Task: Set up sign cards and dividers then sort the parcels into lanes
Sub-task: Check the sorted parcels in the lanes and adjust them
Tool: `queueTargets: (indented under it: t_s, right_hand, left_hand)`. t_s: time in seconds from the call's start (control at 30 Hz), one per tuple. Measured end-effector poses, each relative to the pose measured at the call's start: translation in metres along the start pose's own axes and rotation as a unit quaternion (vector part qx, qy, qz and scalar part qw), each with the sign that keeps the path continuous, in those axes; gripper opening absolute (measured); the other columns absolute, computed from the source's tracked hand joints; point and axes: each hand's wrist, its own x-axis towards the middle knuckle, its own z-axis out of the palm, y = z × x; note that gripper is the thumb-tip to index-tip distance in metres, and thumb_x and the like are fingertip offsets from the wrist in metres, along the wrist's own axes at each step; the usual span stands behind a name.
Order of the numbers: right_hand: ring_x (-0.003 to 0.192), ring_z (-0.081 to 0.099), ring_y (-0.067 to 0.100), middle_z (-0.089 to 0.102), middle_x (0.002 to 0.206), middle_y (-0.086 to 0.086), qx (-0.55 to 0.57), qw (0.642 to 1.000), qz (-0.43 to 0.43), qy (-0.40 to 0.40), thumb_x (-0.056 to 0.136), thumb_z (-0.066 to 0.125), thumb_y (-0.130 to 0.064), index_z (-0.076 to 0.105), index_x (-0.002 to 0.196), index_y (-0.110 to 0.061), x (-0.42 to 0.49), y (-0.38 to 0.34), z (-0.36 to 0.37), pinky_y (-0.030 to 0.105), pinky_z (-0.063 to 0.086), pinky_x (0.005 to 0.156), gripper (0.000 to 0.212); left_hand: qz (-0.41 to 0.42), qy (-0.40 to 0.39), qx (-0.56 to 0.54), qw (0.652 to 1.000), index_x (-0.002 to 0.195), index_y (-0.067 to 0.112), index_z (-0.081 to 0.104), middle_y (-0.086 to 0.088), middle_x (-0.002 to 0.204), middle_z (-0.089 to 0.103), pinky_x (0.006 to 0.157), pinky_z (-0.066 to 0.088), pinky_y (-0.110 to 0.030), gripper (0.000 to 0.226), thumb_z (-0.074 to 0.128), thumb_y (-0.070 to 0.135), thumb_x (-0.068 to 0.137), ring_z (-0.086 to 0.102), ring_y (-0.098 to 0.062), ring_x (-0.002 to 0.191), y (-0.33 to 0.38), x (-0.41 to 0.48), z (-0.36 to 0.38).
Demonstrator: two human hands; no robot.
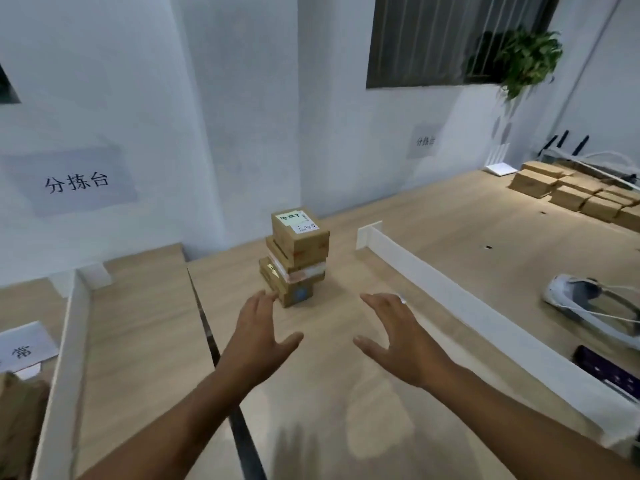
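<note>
Left hand (pixel 258 329): wide open, fingers straight, thumb spread out, palm turned inward; holds nothing. Its fingertips reach the near corner of the bottom parcel (pixel 294 294); contact cannot be told.
Right hand (pixel 394 336): wide open, fingers straight, thumb spread, palm facing the other hand; holds nothing and is apart from the stack.
Stack (pixel 298 258): brown parcels piled unevenly on the table (pixel 433 216), just beyond the two hands, between the dividers.
Top parcel (pixel 299 226): carries a green note and a white label.
Right divider (pixel 450 289): white strip standing on edge, right of the stack.
Left divider (pixel 65 341): white strip on edge at far left.
Sign card (pixel 24 348): white, left of the left divider.
Loose parcels (pixel 581 195): grouped at the far right of the table.
</note>
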Motion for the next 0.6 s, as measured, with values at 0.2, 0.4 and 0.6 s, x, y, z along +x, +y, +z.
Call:
queueTargets:
  t_s: [0.2, 0.4, 0.6]
  right_hand:
    - [0.146, 0.024, 0.007, 0.025, 0.158, -0.012, -0.018, 0.999, -0.047, -0.022, 0.093, 0.061, -0.057, 0.024, 0.157, -0.037, 0.138, 0.045, 0.009, 0.022, 0.029, 0.111, 0.077]
    - [0.144, 0.032, 0.016, 0.028, 0.157, -0.002, -0.008, 0.997, -0.066, -0.035, 0.091, 0.068, -0.05, 0.02, 0.159, -0.037, 0.306, 0.078, 0.036, 0.032, 0.032, 0.113, 0.084]
    - [0.144, 0.034, 0.026, 0.026, 0.157, 0.005, 0.041, 0.993, -0.024, -0.105, 0.089, 0.064, -0.058, 0.017, 0.157, -0.049, 0.421, 0.106, 0.094, 0.038, 0.036, 0.113, 0.083]
  left_hand:
    - [-0.015, 0.039, -0.039, 0.998, 0.154, 0.019, 0.032, -0.003, 0.154, 0.035, 0.112, 0.032, -0.028, 0.092, 0.082, 0.044, 0.08, 0.033, -0.019, 0.145, -0.016, 0.138, 0.015]
    - [-0.035, 0.051, -0.064, 0.996, 0.16, 0.022, 0.021, -0.007, 0.163, 0.025, 0.123, 0.026, -0.039, 0.11, 0.085, 0.049, 0.075, 0.02, -0.022, 0.153, -0.055, 0.277, 0.045]
    - [-0.022, 0.01, -0.062, 0.998, 0.159, 0.029, 0.025, -0.009, 0.162, 0.022, 0.118, 0.035, -0.037, 0.102, 0.086, 0.038, 0.078, 0.034, -0.027, 0.147, -0.086, 0.352, 0.093]
